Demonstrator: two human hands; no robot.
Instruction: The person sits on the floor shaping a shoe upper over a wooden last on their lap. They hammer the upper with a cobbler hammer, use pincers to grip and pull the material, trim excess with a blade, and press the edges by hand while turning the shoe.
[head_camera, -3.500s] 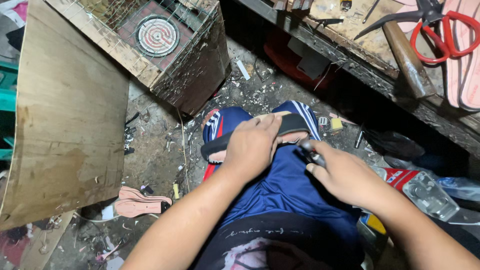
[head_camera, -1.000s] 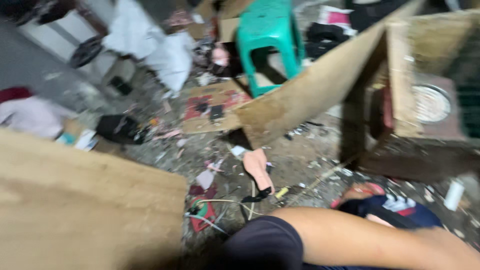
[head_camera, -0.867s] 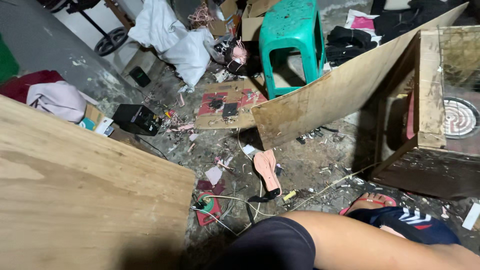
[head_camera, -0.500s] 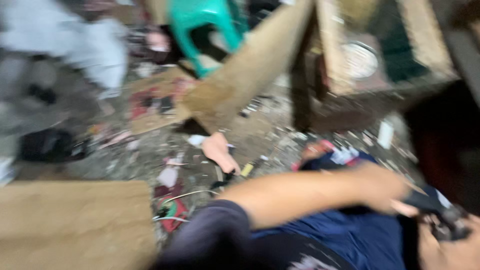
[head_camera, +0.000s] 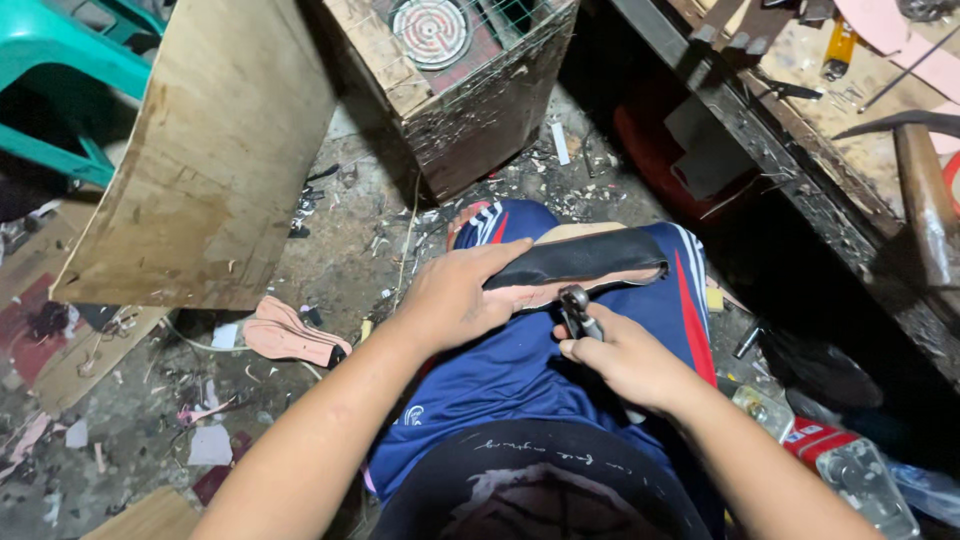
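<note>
A black shoe upper with a tan edge (head_camera: 585, 262) lies across my lap, over blue shorts with red and white stripes (head_camera: 520, 370). My left hand (head_camera: 455, 298) presses down on its left end, fingers stretched along the black material. My right hand (head_camera: 625, 355) grips a pair of dark metal pincers (head_camera: 576, 308), whose jaws touch the lower edge of the shoe upper near its middle.
A leaning plywood board (head_camera: 205, 150) stands at the left, a wooden crate with wire mesh (head_camera: 465, 75) ahead. A workbench (head_camera: 830, 150) with a hammer (head_camera: 925, 195) runs along the right. A pink insole (head_camera: 290, 335) and scraps litter the floor; a teal stool (head_camera: 55, 85) is far left.
The view swung from the littered floor on the left back to my lap. My left hand returned onto the shoe upper and the pincers now sit at its edge.
</note>
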